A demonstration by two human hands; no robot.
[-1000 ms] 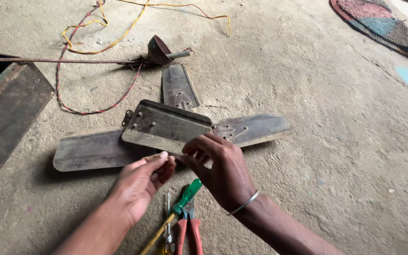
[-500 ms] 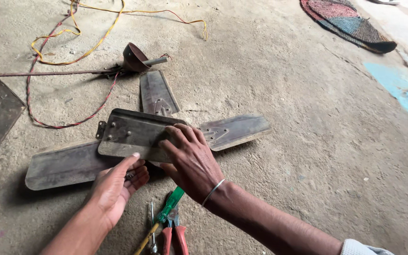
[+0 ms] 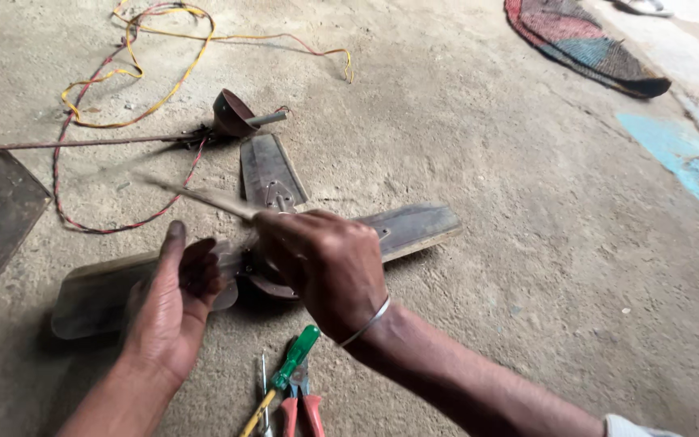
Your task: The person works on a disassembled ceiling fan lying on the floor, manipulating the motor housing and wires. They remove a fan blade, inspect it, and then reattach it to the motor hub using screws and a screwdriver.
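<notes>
Rough grey concrete floor (image 3: 527,243) lies under everything in our head view. We see the right hand (image 3: 325,267), fingers clamped around a blurred, tilted dark metal fan blade (image 3: 204,197). Just beside it, the left hand (image 3: 171,303) rests with fingers loosely spread on another flat fan blade (image 3: 95,295). A green-handled screwdriver (image 3: 294,360) lies near the wrists.

No packages, labels, signs or screens show anywhere in this view of the floor.
</notes>
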